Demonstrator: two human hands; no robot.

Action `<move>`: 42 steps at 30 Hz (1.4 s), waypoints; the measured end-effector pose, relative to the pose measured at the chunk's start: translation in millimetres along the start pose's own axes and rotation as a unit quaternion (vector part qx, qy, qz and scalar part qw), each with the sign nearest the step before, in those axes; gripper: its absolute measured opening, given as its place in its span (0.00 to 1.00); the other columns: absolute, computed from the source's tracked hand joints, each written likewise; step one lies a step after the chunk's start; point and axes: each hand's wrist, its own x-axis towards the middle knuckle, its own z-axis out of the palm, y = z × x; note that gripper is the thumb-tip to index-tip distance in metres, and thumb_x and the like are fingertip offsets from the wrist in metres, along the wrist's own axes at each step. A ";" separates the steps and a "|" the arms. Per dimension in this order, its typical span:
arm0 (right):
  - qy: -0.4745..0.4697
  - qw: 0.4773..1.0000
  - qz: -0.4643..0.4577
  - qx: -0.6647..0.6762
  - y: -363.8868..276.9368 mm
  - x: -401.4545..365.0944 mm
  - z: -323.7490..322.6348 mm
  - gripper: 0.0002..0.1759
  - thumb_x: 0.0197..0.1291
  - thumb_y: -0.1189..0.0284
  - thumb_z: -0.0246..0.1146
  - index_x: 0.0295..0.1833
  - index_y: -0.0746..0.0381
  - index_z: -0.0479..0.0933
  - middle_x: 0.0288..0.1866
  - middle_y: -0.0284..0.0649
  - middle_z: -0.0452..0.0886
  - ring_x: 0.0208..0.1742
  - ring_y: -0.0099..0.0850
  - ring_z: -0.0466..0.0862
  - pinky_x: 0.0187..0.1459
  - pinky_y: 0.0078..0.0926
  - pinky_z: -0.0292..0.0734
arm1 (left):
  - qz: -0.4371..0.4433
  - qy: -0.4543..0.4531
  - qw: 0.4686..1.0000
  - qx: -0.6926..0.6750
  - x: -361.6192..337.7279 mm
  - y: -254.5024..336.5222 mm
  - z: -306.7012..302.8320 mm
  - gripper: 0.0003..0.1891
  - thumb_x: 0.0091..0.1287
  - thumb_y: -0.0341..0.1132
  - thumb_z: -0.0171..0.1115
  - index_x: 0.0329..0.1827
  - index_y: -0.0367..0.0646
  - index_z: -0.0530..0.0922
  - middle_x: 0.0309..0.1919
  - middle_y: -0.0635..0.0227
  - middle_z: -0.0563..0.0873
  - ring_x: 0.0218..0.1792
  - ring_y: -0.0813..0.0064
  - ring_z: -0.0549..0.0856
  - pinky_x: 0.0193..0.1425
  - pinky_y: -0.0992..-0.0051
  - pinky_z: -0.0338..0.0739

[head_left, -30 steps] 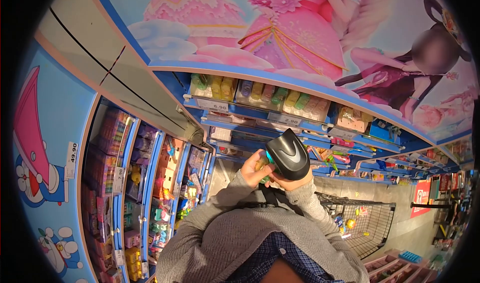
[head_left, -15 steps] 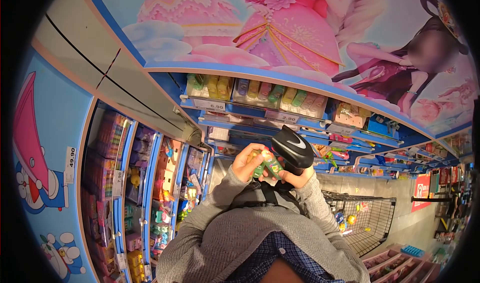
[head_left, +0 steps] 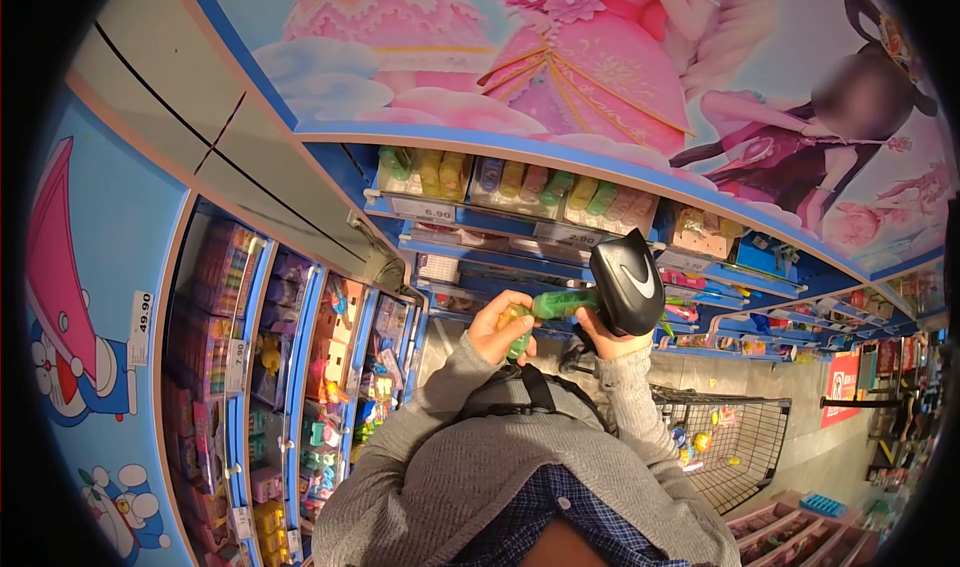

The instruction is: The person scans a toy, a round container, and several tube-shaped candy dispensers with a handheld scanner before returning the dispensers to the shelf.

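Note:
My left hand (head_left: 498, 327) holds a small green and yellow item (head_left: 519, 333) in its closed fingers. My right hand (head_left: 612, 341) is wrapped round the lower part of a black handheld scanner (head_left: 629, 285), whose head points up. Between the two hands lies a green translucent item (head_left: 562, 305), its right end at my right fingertips and its left end by my left fingers. Both hands are in front of my body, below the shelf edge.
Blue shelves (head_left: 480, 210) with small goods and price tags run ahead. More stocked shelves (head_left: 262, 367) stand at the left. A black wire cart (head_left: 745, 452) holding a few colourful items is at the right. A tray rack (head_left: 800, 532) sits at the lower right.
My right hand and the scanner have moved right and up, and the scanner now stands more upright. The green item between my hands has turned to lie nearly level.

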 end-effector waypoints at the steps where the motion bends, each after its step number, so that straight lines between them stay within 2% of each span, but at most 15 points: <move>1: -0.019 0.983 -0.088 -0.163 -6.9 7.0 -1.6 0.22 0.40 0.69 0.68 0.43 0.66 0.72 0.37 0.40 0.77 0.37 0.29 0.78 0.38 0.22 0.73 | 0.000 0.000 1.000 0.000 -0.2 0.3 -1.6 0.09 0.62 0.30 0.49 0.44 0.40 0.64 0.32 0.61 0.73 0.21 0.74 0.77 0.17 0.80 0.72; 2: -0.036 0.931 -0.172 -0.320 -11.0 13.2 -1.4 0.22 0.40 0.67 0.67 0.42 0.65 0.73 0.37 0.41 0.77 0.36 0.30 0.78 0.37 0.22 0.73 | -0.006 0.008 1.000 0.011 -0.9 1.0 -4.1 0.10 0.62 0.29 0.48 0.45 0.40 0.63 0.33 0.59 0.73 0.22 0.72 0.78 0.18 0.79 0.73; 3: 0.013 0.900 -0.250 -0.358 -11.0 16.7 2.4 0.19 0.39 0.68 0.65 0.39 0.65 0.74 0.35 0.43 0.78 0.33 0.35 0.79 0.33 0.24 0.74 | -0.012 0.016 1.000 0.022 -1.7 1.8 -5.9 0.11 0.62 0.28 0.47 0.46 0.39 0.62 0.35 0.58 0.73 0.23 0.70 0.78 0.19 0.77 0.74; 4: 0.013 0.899 -0.250 -0.358 -7.4 20.0 3.5 0.19 0.39 0.68 0.65 0.39 0.65 0.74 0.35 0.43 0.78 0.33 0.35 0.79 0.33 0.24 0.74 | -0.011 0.015 1.000 0.022 -2.5 2.2 -6.8 0.11 0.62 0.28 0.47 0.46 0.39 0.62 0.35 0.58 0.73 0.23 0.70 0.78 0.19 0.77 0.74; 7: 0.055 0.963 -0.177 -0.198 8.0 31.0 16.1 0.14 0.39 0.72 0.63 0.36 0.64 0.74 0.31 0.41 0.78 0.29 0.36 0.79 0.29 0.25 0.75 | -0.002 0.038 0.999 -0.001 -5.6 1.7 -8.8 0.09 0.61 0.30 0.50 0.43 0.41 0.65 0.34 0.59 0.73 0.21 0.74 0.77 0.18 0.80 0.72; 8: 0.057 0.907 -0.275 -0.313 6.3 36.0 11.4 0.15 0.38 0.70 0.65 0.35 0.64 0.74 0.30 0.42 0.77 0.29 0.37 0.79 0.30 0.25 0.74 | -0.006 0.039 0.999 -0.005 -6.8 0.9 -10.3 0.09 0.61 0.30 0.51 0.43 0.41 0.65 0.34 0.59 0.73 0.21 0.74 0.77 0.18 0.80 0.72; 10: 0.052 0.883 -0.309 -0.350 -2.2 46.1 18.1 0.18 0.37 0.68 0.66 0.35 0.65 0.74 0.30 0.43 0.76 0.29 0.37 0.78 0.31 0.26 0.74 | -0.007 0.040 0.999 -0.009 -9.1 -0.7 -12.8 0.10 0.61 0.30 0.51 0.43 0.41 0.65 0.34 0.58 0.73 0.21 0.74 0.77 0.18 0.79 0.72; 18: 0.036 0.918 -0.274 -0.285 -7.8 71.1 36.4 0.14 0.43 0.73 0.59 0.39 0.66 0.71 0.30 0.48 0.74 0.31 0.44 0.76 0.33 0.30 0.72 | 0.005 0.039 0.999 -0.010 -17.0 -4.3 -20.1 0.10 0.60 0.30 0.51 0.44 0.41 0.65 0.34 0.59 0.73 0.22 0.73 0.77 0.18 0.80 0.72; 22: 0.020 0.952 -0.201 -0.231 -16.9 74.8 40.1 0.17 0.43 0.77 0.57 0.43 0.65 0.71 0.33 0.51 0.75 0.35 0.46 0.76 0.38 0.31 0.71 | 0.014 0.041 0.999 -0.007 -20.2 -5.6 -22.8 0.10 0.60 0.30 0.51 0.44 0.41 0.64 0.34 0.59 0.73 0.22 0.74 0.77 0.18 0.80 0.73; 25: 0.014 0.943 -0.184 -0.277 -25.9 82.2 41.7 0.18 0.42 0.77 0.58 0.44 0.65 0.70 0.32 0.51 0.74 0.38 0.45 0.76 0.38 0.33 0.71 | 0.014 0.045 0.999 -0.005 -21.1 -5.9 -23.9 0.10 0.60 0.30 0.51 0.44 0.41 0.64 0.34 0.60 0.73 0.21 0.74 0.78 0.18 0.79 0.73; 27: -0.045 0.931 -0.144 -0.332 -33.7 87.3 41.7 0.20 0.41 0.77 0.60 0.45 0.66 0.69 0.34 0.52 0.74 0.41 0.46 0.75 0.40 0.34 0.71 | 0.013 0.044 0.999 -0.005 -22.1 -4.6 -22.6 0.10 0.60 0.30 0.51 0.44 0.41 0.64 0.34 0.60 0.73 0.21 0.74 0.78 0.17 0.79 0.73; 31: -0.044 0.899 -0.118 -0.419 -42.9 92.0 48.2 0.20 0.40 0.77 0.61 0.44 0.66 0.69 0.36 0.52 0.73 0.41 0.47 0.75 0.40 0.36 0.71 | 0.015 0.037 0.999 -0.008 -21.6 -7.3 -23.5 0.10 0.60 0.30 0.51 0.44 0.40 0.64 0.34 0.60 0.73 0.21 0.73 0.78 0.17 0.79 0.73; 33: -0.014 0.883 -0.069 -0.463 -47.0 93.6 52.7 0.18 0.39 0.72 0.64 0.39 0.66 0.72 0.33 0.50 0.74 0.40 0.45 0.75 0.41 0.36 0.71 | 0.011 0.037 0.999 -0.013 -22.3 -6.0 -21.6 0.10 0.60 0.30 0.52 0.44 0.40 0.64 0.34 0.60 0.74 0.21 0.73 0.78 0.17 0.80 0.73; 40: -0.042 0.880 -0.093 -0.463 -54.7 99.0 62.3 0.20 0.38 0.70 0.65 0.40 0.66 0.72 0.34 0.50 0.75 0.40 0.44 0.76 0.42 0.35 0.71 | 0.003 0.040 0.999 -0.010 -23.6 -5.9 -19.2 0.11 0.60 0.29 0.52 0.44 0.41 0.64 0.34 0.60 0.74 0.21 0.73 0.78 0.17 0.79 0.73; 42: -0.074 0.872 -0.051 -0.481 -59.1 99.6 65.6 0.20 0.41 0.73 0.62 0.43 0.65 0.70 0.36 0.52 0.74 0.41 0.46 0.75 0.44 0.37 0.71 | -0.004 0.049 0.999 -0.017 -24.1 -5.3 -18.7 0.11 0.60 0.29 0.52 0.44 0.41 0.64 0.33 0.60 0.73 0.21 0.73 0.78 0.17 0.79 0.73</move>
